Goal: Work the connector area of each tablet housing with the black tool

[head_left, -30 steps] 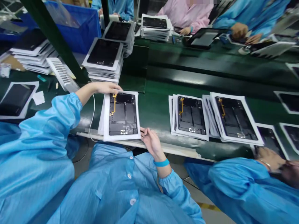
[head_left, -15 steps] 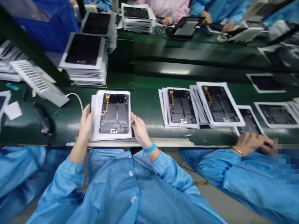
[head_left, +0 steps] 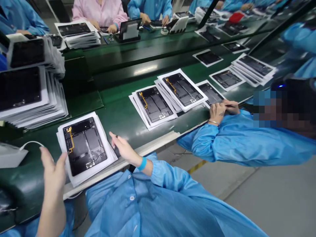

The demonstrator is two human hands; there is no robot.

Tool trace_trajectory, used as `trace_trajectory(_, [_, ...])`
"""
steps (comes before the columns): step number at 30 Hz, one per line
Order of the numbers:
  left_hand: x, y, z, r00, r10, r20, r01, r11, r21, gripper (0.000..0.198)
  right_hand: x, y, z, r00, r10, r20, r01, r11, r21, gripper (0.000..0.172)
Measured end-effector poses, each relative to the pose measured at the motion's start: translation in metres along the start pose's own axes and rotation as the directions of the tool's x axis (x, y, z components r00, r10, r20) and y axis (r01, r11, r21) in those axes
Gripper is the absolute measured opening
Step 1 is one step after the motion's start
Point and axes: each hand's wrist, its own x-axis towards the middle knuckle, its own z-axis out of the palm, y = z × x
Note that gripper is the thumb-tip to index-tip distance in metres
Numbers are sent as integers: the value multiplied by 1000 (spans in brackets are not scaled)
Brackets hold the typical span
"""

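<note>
1. Tablet point(head_left: 85, 144), innards showing, lies on paper point(head_left: 105, 140) at the near edge of the green bench point(head_left: 118, 123).
2. Left hand point(head_left: 54, 174): grasping nothing, thumb and fingers spread, at the tablet's left; can't tell whether the thumb touches the paper.
3. Right hand point(head_left: 125, 150): unclenched, fingers extended, beside the paper's right edge; contact unclear.
4. Two similar piles point(head_left: 155, 105) sit farther right.

Left hand point(head_left: 53, 171) raised, thumb point(head_left: 61, 160) parted from fingers point(head_left: 46, 156); right hand point(head_left: 124, 149) angled inward, fingers loosely extended
</note>
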Motion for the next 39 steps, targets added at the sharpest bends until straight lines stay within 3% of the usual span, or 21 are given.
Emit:
trace_trajectory(2, [18,35,0,988,51,-146,-51,999,4,78,-13,0,-32,998,-6,-60,11,997,78,58])
trace_trajectory(3, [32,58,8,984,84,-157,-87,996,-7,72,-21,-1,-49,996,-5,-93,16,993,118,65])
trace_trajectory(4, [49,82,21,990,132,-53,-135,990,-50,69,-29,-2,-64,992,-5,-125,25,987,157,69])
trace_trajectory(6, [90,131,62,964,205,166,-196,978,-70,69,-44,-4,-93,983,-2,-182,43,975,218,72])
trace_trajectory(9, [158,193,146,878,251,408,-248,967,-61,63,-58,-8,-128,958,-5,-288,100,944,315,65])
trace_trajectory(11, [200,225,201,844,241,479,-275,962,0,57,-61,-11,-146,931,-14,-364,158,915,371,61])
trace_trajectory(13, [233,250,244,839,237,490,-316,945,85,50,-62,-14,-161,907,-23,-419,208,892,400,61])
trace_trajectory(15, [258,269,275,835,237,497,-362,917,170,46,-62,-18,-173,890,-25,-455,238,876,419,62])
trace_trajectory(18, [281,287,299,822,220,525,-418,859,295,42,-63,-24,-185,881,-11,-473,248,862,443,60])
trace_trajectory(24, [295,300,303,794,195,575,-525,698,487,13,-63,-33,-198,902,22,-431,189,878,440,52])
trace_trajectory(27, [288,297,290,773,239,588,-591,609,529,13,-60,-38,-202,908,38,-418,165,884,437,55])
trace_trajectory(31, [264,277,260,767,284,575,-626,525,576,12,-59,-43,-206,919,42,-391,144,889,434,55])
trace_trajectory(35, [236,251,229,803,289,520,-582,566,584,9,-58,-45,-207,927,45,-373,129,894,429,55])
trace_trajectory(39, [220,232,212,859,229,457,-463,729,505,19,-54,-44,-209,937,27,-347,128,901,415,54])
